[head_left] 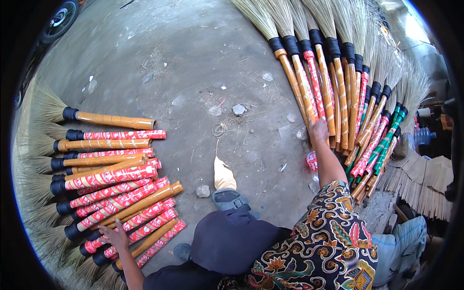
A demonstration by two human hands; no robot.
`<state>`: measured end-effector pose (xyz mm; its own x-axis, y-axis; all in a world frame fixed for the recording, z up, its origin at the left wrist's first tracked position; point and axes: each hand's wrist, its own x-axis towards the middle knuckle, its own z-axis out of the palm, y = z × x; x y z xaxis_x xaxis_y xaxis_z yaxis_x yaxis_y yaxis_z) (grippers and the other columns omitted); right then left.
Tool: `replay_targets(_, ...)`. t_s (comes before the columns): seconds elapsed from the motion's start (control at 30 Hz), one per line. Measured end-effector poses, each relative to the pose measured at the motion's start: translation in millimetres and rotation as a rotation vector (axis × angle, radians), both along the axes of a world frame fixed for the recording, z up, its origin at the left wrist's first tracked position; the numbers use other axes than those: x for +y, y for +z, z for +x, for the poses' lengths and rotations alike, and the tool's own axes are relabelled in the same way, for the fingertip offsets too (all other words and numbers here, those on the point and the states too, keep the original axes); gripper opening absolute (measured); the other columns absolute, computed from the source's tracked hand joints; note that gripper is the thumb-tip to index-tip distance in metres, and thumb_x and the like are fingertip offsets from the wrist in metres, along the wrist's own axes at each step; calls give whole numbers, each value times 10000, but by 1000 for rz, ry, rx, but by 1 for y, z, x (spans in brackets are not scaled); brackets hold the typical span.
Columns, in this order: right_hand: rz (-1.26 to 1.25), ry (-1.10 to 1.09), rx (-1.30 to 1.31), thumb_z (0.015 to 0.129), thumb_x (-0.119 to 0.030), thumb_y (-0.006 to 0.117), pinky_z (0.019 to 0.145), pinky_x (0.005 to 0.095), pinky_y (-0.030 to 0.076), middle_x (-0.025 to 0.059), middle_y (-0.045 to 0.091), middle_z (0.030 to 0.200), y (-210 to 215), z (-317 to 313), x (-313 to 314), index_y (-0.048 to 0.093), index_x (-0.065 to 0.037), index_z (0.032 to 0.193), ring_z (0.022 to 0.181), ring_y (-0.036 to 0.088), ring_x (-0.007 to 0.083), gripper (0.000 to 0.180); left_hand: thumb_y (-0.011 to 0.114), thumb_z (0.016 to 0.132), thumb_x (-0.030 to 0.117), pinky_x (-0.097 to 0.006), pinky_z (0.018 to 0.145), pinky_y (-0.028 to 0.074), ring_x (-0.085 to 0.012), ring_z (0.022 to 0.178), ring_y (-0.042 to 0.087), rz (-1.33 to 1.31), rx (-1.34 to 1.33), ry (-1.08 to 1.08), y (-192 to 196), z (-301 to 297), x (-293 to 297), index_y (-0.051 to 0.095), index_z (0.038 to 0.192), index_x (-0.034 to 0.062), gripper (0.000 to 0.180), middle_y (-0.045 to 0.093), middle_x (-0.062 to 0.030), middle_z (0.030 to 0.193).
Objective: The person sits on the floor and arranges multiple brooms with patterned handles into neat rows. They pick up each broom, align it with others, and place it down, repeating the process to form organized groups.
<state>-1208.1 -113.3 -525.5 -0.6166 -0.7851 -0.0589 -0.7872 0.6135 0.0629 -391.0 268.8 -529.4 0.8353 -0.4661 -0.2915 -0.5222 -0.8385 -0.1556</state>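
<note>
A: Start close in. Where's the left hand (pixel 115 237)?

B: Low on the person's left, resting flat with fingers spread on the near end of the left pile of brooms (pixel 111 186). It presses on top of the handles; nothing is gripped

A: How do those brooms lie?

B: Handles point inward toward the person and the middle of the concrete floor (pixel 193 63), bristle heads fan outward to the left. Orange and red-patterned handles overlap loosely, so their long axes run roughly left to right, tilting up toward the right

A: And between the two piles?

B: The person's foot in a grey sandal (pixel 231 199), a small stone (pixel 203 191) just beside it, then bare floor with straw scraps

A: The right hand (pixel 319 131)?

B: Reached out farther, arm in a patterned sleeve (pixel 328 232), fingers closed on the lower end of an orange broom handle (pixel 298 89) at the left edge of the right pile of brooms (pixel 348 96). It looks like a grasp, though the fingertips are hidden behind the handle

A: Which way does that one run?

B: Nearly away from the person, its black collar and straw head up toward the far edge, leaning slightly left. The hand sits at the near tip, so the handle stretches straight on from the forearm

A: Beyond that?

B: A stack of pale flat pieces (pixel 425 179) on the far right, and a tyre (pixel 60 19) at the far left
</note>
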Motion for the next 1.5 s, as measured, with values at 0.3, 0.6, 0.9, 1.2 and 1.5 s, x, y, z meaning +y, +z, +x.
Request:
replay_targets(0.3,-163,49,-168,884,-308,735,936,559,535,274,694,1115,-20,27,10,569,-1,1283,1035,690,465,530,463,1024,677,-558,1272,-114,-521,1578,44,-111,-1,-58,1,-2,6,-14,1636,-79,1084,273,-397,1618)
replay_targets(0.6,-297,208,-857,1037,-382,654,494,326,463,30,575,684,13,174,60,617,-45,999,543,567,133,341,637,949,639,-562,1264,205,-503,1543,229,-288,-69,-75,-9,-8,8,117,1626,-102,1131,274,-347,1648)
replay_targets(0.9,-160,947,-849,1010,-357,694,702,435,530,156,668,791,47,391,32,651,-10,1127,739,679,286,369,584,893,775,-777,1195,117,-542,1560,-124,-184,76,160,34,-30,-15,0,1650,-51,1263,186,-273,1690)
replay_targets(1.2,131,1639,-631,1059,-390,550,1111,502,466,214,518,1518,23,636,24,448,-117,1554,1382,524,367,574,597,877,791,-770,1193,140,-562,1560,-72,-191,35,117,28,-27,-12,44,1640,-76,1280,176,-283,1690)
replay_targets(1.5,346,1470,-676,1076,-291,478,1215,460,391,149,429,1629,-19,659,26,310,-162,1648,1469,446,367,610,612,885,767,-771,1201,108,-550,1560,-102,-193,67,142,35,-29,-16,43,1639,-79,1269,161,-258,1703)
